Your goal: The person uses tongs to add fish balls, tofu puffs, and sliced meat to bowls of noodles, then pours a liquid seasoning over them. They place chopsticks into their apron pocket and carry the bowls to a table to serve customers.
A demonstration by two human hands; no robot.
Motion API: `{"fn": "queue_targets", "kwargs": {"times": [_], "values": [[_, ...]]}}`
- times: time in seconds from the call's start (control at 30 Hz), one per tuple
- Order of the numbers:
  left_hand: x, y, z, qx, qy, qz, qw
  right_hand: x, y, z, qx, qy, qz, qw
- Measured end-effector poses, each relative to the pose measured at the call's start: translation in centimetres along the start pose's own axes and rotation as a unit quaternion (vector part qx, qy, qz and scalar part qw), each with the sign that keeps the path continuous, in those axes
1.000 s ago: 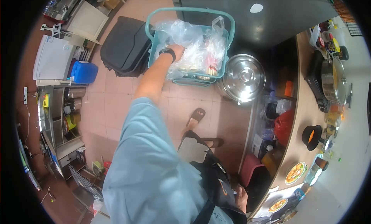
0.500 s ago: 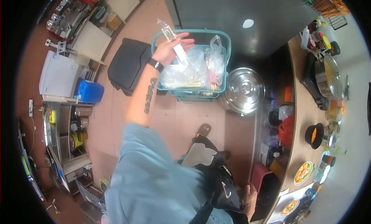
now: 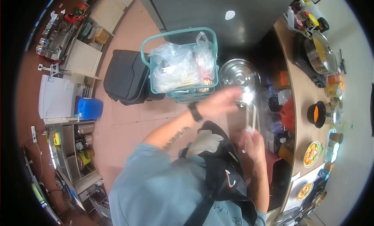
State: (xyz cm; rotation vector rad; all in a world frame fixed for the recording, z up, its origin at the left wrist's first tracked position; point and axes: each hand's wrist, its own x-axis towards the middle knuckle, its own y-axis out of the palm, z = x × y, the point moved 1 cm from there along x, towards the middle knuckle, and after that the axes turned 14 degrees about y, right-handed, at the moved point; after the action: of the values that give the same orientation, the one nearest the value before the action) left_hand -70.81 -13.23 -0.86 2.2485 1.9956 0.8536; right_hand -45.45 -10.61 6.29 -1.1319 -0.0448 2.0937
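Observation:
My right hand point(image 3: 253, 145) is closed round the lower end of a pair of slim pale sticks point(image 3: 254, 117), which point up beside the shiny round metal lid point(image 3: 240, 78). Just above and left of them is my left hand point(image 3: 221, 102), with a dark band on its wrist. Motion smears its fingers, so I cannot make out whether they hold anything. Behind the hands stands a teal basket point(image 3: 152, 78) filled with clear plastic bags point(image 3: 175, 68) and packed sticks.
A black lidded bin point(image 3: 126, 76) stands left of the basket, with a grey cabinet point(image 3: 194, 11) behind. Along the right runs a wooden counter point(image 3: 298, 144) bearing a pot point(image 3: 320, 54), a black bowl point(image 3: 316, 114) and a plate of food point(image 3: 312, 154). A blue container point(image 3: 90, 108) is at left.
My left hand has left the basket, where it held a wrapped pale packet, and moved down and right. My right hand has risen and now holds pale sticks. The view has shifted slightly.

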Motion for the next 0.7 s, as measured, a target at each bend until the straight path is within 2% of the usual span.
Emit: {"fn": "queue_targets", "kwargs": {"times": [0.03,0.07,0.1,0.13,0.17,0.2,0.23,0.27,0.33,0.37,0.4,0.47,0.5,0.53,0.57,0.63,0.67,0.7], "values": [[-1.0,-4.0,-1.7,0.132,-0.056,-0.106,0.984,-1.0,-0.4,-2.2,0.029,0.029,-0.040,0.998],[-1.8,-8.4,-3.0,0.264,-0.038,-0.207,0.941,-0.6,-1.1,-7.3,0.068,0.052,-0.065,0.994],[-4.3,-15.0,-2.6,0.428,-0.043,-0.272,0.861,-1.3,-1.8,-10.6,0.092,0.093,-0.071,0.989],[-6.1,-20.5,-3.0,0.530,-0.030,-0.300,0.792,-2.8,-1.8,-12.6,0.181,0.174,-0.093,0.964],[-7.6,-24.1,-3.8,0.606,-0.088,-0.296,0.733,-3.2,-2.1,-18.1,0.232,0.141,-0.091,0.958],[-9.3,-27.9,-3.4,0.631,-0.176,-0.238,0.717,-3.5,-2.3,-24.3,0.234,0.121,-0.097,0.960],[-11.4,-31.1,-1.7,0.647,-0.264,-0.173,0.694,-4.8,-2.1,-26.1,0.193,0.129,-0.134,0.963],[-13.5,-33.6,0.9,0.642,-0.269,-0.166,0.698,-5.6,-1.6,-27.3,0.194,0.138,-0.138,0.961],[-14.0,-32.2,3.0,0.724,-0.262,0.034,0.637,-7.3,-0.7,-29.2,0.150,0.200,-0.146,0.957],[-13.5,-33.2,3.2,0.608,-0.398,-0.007,0.687,-7.8,-0.5,-30.0,0.099,0.229,-0.158,0.955],[-12.1,-32.3,2.7,0.606,-0.397,-0.004,0.690,-7.8,-0.2,-31.8,0.029,0.197,-0.182,0.963],[-10.9,-31.0,1.9,0.575,-0.465,-0.077,0.669,-8.5,0.2,-28.7,0.014,0.216,-0.189,0.958],[-9.8,-29.7,0.4,0.615,-0.444,0.040,0.650,-8.4,0.0,-28.5,0.015,0.218,-0.190,0.957],[-10.5,-29.6,1.3,0.615,-0.444,0.041,0.651,-8.3,-0.2,-28.5,-0.015,0.217,-0.189,0.957],[-11.7,-30.2,3.0,0.586,-0.394,-0.062,0.705,-8.0,-0.4,-28.4,-0.043,0.214,-0.189,0.957],[-13.4,-30.9,4.7,0.501,-0.276,-0.259,0.778,-7.1,-0.7,-28.4,-0.030,0.223,-0.182,0.957],[-13.5,-31.3,4.9,0.503,-0.275,-0.257,0.778,-6.7,-0.8,-28.4,-0.021,0.232,-0.177,0.956],[-13.1,-31.5,5.2,0.480,-0.342,-0.245,0.770,-6.5,-0.9,-27.6,-0.064,0.195,-0.192,0.960]]}}
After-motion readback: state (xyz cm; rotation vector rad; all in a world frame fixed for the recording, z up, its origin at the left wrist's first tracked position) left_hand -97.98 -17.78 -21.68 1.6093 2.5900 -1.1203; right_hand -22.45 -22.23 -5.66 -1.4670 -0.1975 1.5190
